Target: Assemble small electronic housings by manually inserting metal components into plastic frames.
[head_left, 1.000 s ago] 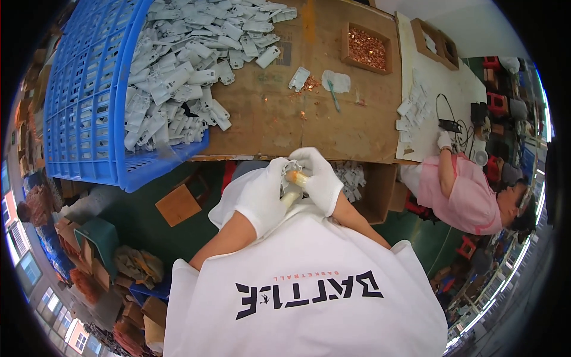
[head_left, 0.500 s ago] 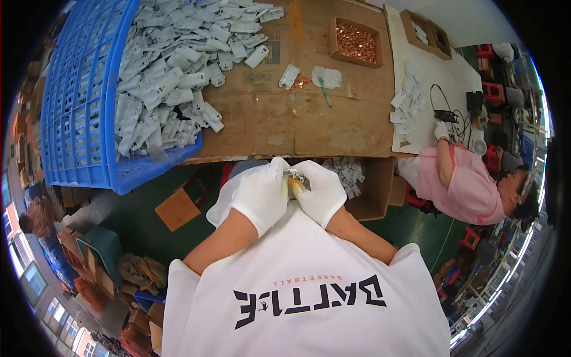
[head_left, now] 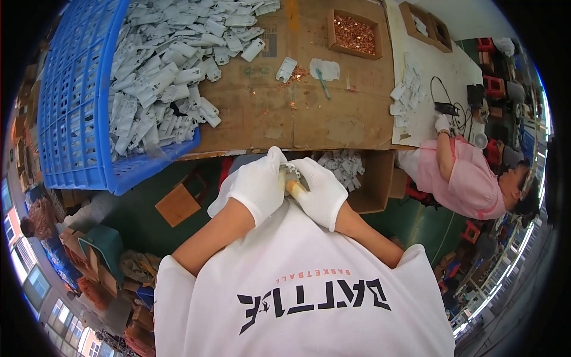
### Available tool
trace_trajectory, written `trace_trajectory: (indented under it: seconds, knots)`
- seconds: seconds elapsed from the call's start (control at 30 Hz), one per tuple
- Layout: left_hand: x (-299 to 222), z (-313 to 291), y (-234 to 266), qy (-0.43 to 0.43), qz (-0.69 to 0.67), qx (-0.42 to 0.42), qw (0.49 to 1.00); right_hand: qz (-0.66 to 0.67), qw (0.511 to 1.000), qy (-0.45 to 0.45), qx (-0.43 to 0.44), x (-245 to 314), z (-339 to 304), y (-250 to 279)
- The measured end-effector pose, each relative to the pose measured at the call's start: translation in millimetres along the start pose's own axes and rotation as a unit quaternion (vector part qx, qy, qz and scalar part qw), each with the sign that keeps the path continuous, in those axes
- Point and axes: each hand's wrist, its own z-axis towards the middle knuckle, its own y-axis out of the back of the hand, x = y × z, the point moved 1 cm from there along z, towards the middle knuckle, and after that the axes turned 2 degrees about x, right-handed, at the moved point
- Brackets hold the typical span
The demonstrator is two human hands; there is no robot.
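In front of my chest, just off the near edge of the work table, both white-gloved hands come together. My left hand [head_left: 259,185] is closed around one side of a small white plastic part [head_left: 291,169], its thumb up along the part. My right hand [head_left: 321,191] is closed on the other side, with a yellowish thumb tip pressed near it. Fingers cover most of the part, so its full shape is hidden. Ahead on the table lie a single white plastic housing [head_left: 286,69], loose copper-coloured pieces [head_left: 299,74] and a teal stick-like tool [head_left: 323,83] on a white pad [head_left: 331,69].
A blue crate [head_left: 80,101] spills many white housings [head_left: 163,74] onto the cardboard-covered table [head_left: 256,122]. A cardboard tray [head_left: 355,34] holds copper-coloured pieces. Below the table edge stands a box [head_left: 375,178] of white parts. Rightward, a person in pink [head_left: 458,178] works at the adjoining table.
My hands have opened apart slightly at the fingertips, showing a little more of the plastic part. The view has shifted slightly; the table things stay put.
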Motion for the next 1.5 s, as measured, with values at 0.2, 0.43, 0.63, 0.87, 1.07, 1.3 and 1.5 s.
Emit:
trace_trajectory:
  seconds: [0.2,0.43,0.63,0.87,1.07,1.3,1.5]
  knots:
    - [1.4,13.3,-6.2,0.012,-0.042,-0.002,0.999,-0.025,0.999,-0.034,0.03,-7.6,3.4,4.4]
    - [41.1,106.4,-25.3,-0.012,-0.107,-0.064,0.992,0.033,0.99,-0.056,-0.126,-132.8,100.4,-3.7]
    - [207.0,158.3,-51.9,0.29,0.061,-0.153,0.943,0.229,0.833,-0.27,-0.426,-398.0,192.2,183.2]
    - [245.6,168.4,-92.6,0.178,0.088,-0.191,0.961,-0.372,0.77,-0.257,-0.449,-391.5,211.0,217.0]
    - [210.1,208.6,-71.0,0.128,0.194,-0.176,0.957,-0.079,0.964,-0.15,-0.203,-253.1,260.5,-7.1]
    - [255.4,219.7,-12.3,0.094,0.258,-0.201,0.94,-0.104,0.949,-0.182,-0.235,-247.3,289.0,-22.1]
    - [257.9,240.1,9.8,0.168,0.188,-0.132,0.958,-0.174,0.955,-0.143,-0.193,-273.9,306.5,-22.4]
